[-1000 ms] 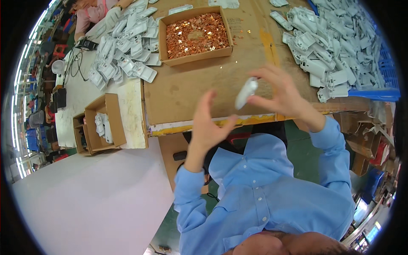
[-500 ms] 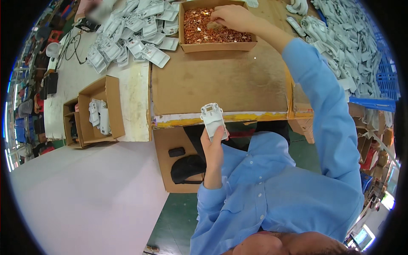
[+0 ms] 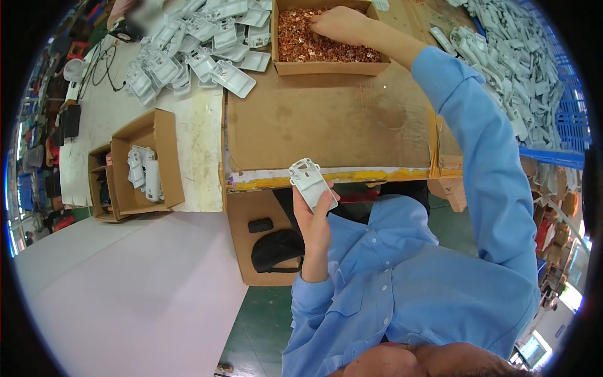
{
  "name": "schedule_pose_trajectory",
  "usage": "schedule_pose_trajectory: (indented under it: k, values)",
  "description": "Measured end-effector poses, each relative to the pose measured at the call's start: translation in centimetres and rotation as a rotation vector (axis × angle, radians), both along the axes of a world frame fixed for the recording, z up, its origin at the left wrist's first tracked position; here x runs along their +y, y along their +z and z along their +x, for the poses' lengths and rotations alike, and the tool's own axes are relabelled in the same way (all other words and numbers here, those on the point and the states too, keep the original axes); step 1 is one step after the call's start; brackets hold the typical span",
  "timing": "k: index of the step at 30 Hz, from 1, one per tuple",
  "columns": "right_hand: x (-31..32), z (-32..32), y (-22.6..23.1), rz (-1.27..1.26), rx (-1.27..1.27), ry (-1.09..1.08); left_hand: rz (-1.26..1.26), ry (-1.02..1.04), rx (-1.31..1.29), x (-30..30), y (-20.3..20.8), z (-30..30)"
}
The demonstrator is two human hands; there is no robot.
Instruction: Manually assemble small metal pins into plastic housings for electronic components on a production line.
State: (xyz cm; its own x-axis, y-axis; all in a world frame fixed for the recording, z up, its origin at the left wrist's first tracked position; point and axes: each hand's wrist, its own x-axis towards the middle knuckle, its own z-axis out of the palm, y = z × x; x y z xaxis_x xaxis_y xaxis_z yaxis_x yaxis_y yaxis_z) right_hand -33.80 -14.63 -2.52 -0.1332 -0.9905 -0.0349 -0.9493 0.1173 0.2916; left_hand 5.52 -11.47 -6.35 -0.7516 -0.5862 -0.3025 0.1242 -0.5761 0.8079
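My left hand grips a white plastic casing, a shallow rectangular shell with small lugs at its far end, just off the table's front edge. The thumb lies over its near part. Up at the far side, my right hand reaches into a cardboard box of small copper-coloured metal parts. Its fingers are bent together with the tips down among the parts; what they pinch, if anything, is hidden. Left of that box lies a heap of similar white casings.
A pile of pale plastic parts fills the far right beside a blue crate. On the left stands a smaller cardboard box with white pieces. Cardboard covers the table between. Below it sits a black cap.
The casing in my left hand has tilted, its far end swinging slightly left and down. My right hand stays in the box, its fingers shifted a little among the copper-coloured parts.
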Motion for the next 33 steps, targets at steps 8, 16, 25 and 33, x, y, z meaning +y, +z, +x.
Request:
schedule_pose_trajectory:
  k: [8, 16, 25, 33]
  values:
    - [5.4, 3.7, 5.2, -0.386, -0.453, -0.144, -0.097, -0.048, 0.045, 0.1, 2.1, -0.8]
    - [17.1, 18.6, 8.5, -0.477, -0.876, -0.066, -0.244, -0.26, 0.063, 3.7, 5.4, -3.3]
    - [23.8, 22.6, 6.2, -0.665, -0.72, -0.129, -0.358, -0.44, 0.113, 9.3, 7.2, -4.2]
    - [26.3, 23.8, 6.7, -0.736, -1.077, -0.364, -0.385, -0.453, 0.098, 11.1, 7.6, -3.7]
